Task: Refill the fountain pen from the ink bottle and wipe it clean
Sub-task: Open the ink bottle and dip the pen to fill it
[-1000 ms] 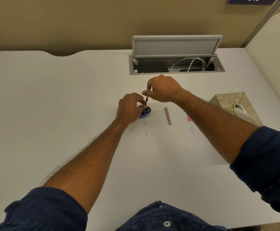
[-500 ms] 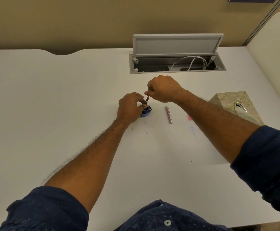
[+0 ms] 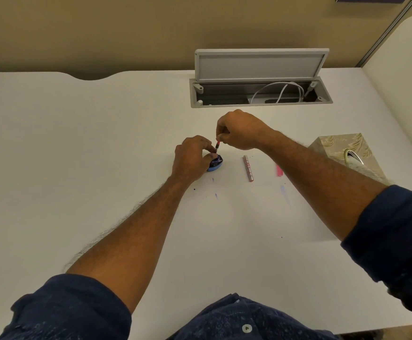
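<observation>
Left hand (image 3: 191, 158) grips ink bottle (image 3: 216, 165), right hand (image 3: 240, 131) pinches pen (image 3: 217, 145) over it, far from table (image 3: 77, 143) edges.

pen (image 3: 217, 145) over ink bottle (image 3: 216, 163), pen part (image 3: 248, 168) just R, tissue box (image 3: 339, 149) far R, cable tray (image 3: 261, 95) behind

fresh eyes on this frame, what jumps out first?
Two hands meet in the middle of the white desk: the left hand grips a small dark ink bottle, and the right hand pinches a thin red pen part pointed down at the bottle's mouth. Blue ink spots mark the desk just in front. At the back, an open cable hatch shows white cords.
</observation>
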Action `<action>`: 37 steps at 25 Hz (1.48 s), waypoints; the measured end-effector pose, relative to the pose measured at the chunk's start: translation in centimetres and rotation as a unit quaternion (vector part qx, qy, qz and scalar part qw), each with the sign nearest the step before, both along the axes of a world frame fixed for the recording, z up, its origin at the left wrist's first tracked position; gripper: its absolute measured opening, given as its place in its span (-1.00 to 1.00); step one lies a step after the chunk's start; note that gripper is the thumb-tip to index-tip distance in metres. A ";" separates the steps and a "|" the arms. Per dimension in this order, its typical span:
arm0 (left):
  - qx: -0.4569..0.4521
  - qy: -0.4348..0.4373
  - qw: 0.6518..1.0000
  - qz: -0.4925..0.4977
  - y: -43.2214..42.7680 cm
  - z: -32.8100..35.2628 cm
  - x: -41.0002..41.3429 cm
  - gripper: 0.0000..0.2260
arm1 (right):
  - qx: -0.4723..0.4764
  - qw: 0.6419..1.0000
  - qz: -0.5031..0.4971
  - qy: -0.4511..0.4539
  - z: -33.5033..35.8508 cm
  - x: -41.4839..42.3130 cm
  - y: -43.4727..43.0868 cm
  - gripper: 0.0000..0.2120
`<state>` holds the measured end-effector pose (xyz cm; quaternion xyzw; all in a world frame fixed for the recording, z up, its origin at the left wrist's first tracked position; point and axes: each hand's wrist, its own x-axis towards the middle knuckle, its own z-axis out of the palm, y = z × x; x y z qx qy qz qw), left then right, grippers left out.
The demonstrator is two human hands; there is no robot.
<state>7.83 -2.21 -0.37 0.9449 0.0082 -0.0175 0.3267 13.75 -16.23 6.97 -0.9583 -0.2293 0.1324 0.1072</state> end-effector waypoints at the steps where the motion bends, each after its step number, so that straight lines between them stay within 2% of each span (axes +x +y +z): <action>1: 0.002 0.002 1.000 0.000 0.0 0.0 0.0 -0.84 | -0.009 1.000 -0.002 -0.010 -0.1 0.0 0.1 -0.78; 6: -0.002 -0.004 1.000 0.001 -0.1 0.0 -0.1 -0.83 | -0.063 0.997 -0.005 -0.053 -0.3 -0.4 0.4 -0.64; 9: 0.000 -0.002 1.000 0.000 -0.2 0.0 -0.1 -0.83 | -0.053 0.998 -0.013 -0.042 -0.1 -0.4 0.3 -0.61; 13: 0.005 -0.002 1.000 0.001 -0.2 0.1 0.0 -0.82 | 0.012 1.000 -0.003 0.015 0.1 -0.2 -0.4 -0.73; 18: 0.006 -0.003 1.000 -0.001 -0.1 0.1 -0.1 -0.82 | 0.014 1.000 -0.009 0.002 -0.6 -0.4 -0.6 -0.80; 24: 0.005 -0.002 1.000 -0.003 -0.3 0.3 -0.2 -0.81 | -0.041 0.999 -0.022 -0.025 -0.7 -0.6 -0.2 -0.63; 27: -0.001 -0.009 1.000 -0.002 -0.3 0.3 -0.3 -0.81 | -0.031 0.999 -0.031 -0.012 -0.6 -0.5 -0.3 -0.59; 32: 0.008 0.002 1.000 0.000 -0.6 0.5 -0.1 -0.80 | 0.027 0.999 -0.014 0.023 -0.2 -0.5 -1.1 -0.78; 37: 0.011 0.005 1.000 0.004 -0.5 0.3 0.1 -0.81 | 0.018 0.999 -0.026 0.007 -0.5 -0.5 -0.9 -0.79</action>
